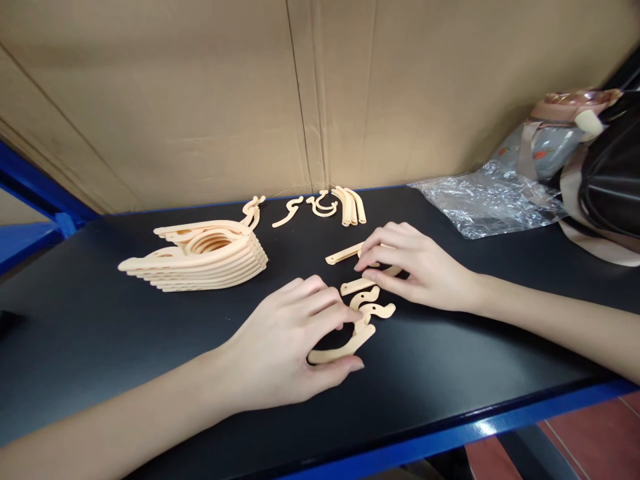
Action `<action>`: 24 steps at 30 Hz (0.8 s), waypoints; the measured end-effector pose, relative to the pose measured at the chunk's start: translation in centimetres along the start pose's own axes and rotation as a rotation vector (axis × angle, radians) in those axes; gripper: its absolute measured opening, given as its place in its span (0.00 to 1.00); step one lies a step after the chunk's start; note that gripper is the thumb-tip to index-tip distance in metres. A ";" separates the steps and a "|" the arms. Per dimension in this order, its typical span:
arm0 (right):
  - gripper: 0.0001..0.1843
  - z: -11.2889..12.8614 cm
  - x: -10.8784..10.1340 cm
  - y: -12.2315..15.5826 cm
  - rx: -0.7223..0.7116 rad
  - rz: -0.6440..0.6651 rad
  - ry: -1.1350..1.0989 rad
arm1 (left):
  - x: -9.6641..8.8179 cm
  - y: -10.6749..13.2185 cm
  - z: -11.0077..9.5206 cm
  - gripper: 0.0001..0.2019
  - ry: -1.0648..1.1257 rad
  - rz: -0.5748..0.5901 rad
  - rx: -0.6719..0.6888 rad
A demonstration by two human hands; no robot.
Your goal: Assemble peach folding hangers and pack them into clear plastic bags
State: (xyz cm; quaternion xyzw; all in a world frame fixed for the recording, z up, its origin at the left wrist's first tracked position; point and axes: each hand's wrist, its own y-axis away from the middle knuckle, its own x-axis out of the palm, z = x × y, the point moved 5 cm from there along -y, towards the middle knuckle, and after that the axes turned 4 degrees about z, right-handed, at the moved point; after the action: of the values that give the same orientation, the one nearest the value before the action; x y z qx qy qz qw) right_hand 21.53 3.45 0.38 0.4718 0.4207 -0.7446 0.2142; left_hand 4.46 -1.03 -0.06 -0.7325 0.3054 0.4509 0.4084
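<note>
Several small flat peach-coloured plastic pieces lie on a black tabletop. My left hand has its fingers closed round a curved peach piece, thumb underneath. My right hand pinches a flat strip piece with fingertips pressed on it; another strip lies just behind its fingers. A hooked piece sits between the two hands.
A stack of larger peach frames stands at the left. More small curved pieces lie by the cardboard wall. Crumpled clear plastic, a bottle and a dark bag fill the right. A blue edge bounds the front.
</note>
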 end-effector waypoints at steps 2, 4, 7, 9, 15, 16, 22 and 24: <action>0.10 0.5 0.2 0.1 -0.061 0.040 0.003 | 0.1 0.0 -0.1 0.08 -0.005 0.002 0.005; 0.11 0.7 0.2 0.1 -0.091 0.046 -0.002 | 0.1 -0.1 -0.2 0.09 -0.003 -0.003 0.013; 0.12 0.8 0.1 0.2 -0.115 0.044 -0.006 | -0.1 -0.3 -0.3 0.10 0.009 -0.016 0.020; 0.12 0.8 0.1 0.2 -0.121 0.051 -0.013 | -0.2 -0.4 -0.4 0.10 -0.001 -0.015 0.009; 0.11 0.5 0.1 0.3 -0.099 0.026 -0.035 | -0.9 -0.1 0.2 0.09 -0.086 -0.098 -0.019; 0.11 0.5 0.0 0.3 -0.093 0.006 -0.042 | -1.0 0.0 0.4 0.10 -0.101 -0.105 -0.033; 0.16 0.8 -0.4 0.5 -0.130 -0.060 -0.068 | -1.1 0.2 1.9 0.13 -0.050 -0.135 -0.191; 0.11 1.2 -0.4 0.5 -0.149 -0.055 -0.057 | -1.1 0.3 2.2 0.12 -0.003 -0.137 -0.271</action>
State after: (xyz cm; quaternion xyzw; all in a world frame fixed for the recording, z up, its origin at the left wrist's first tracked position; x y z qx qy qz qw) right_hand 21.43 2.17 0.78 0.4215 0.4816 -0.7299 0.2400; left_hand 2.88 0.89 0.24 -0.7995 0.1905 0.4599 0.3362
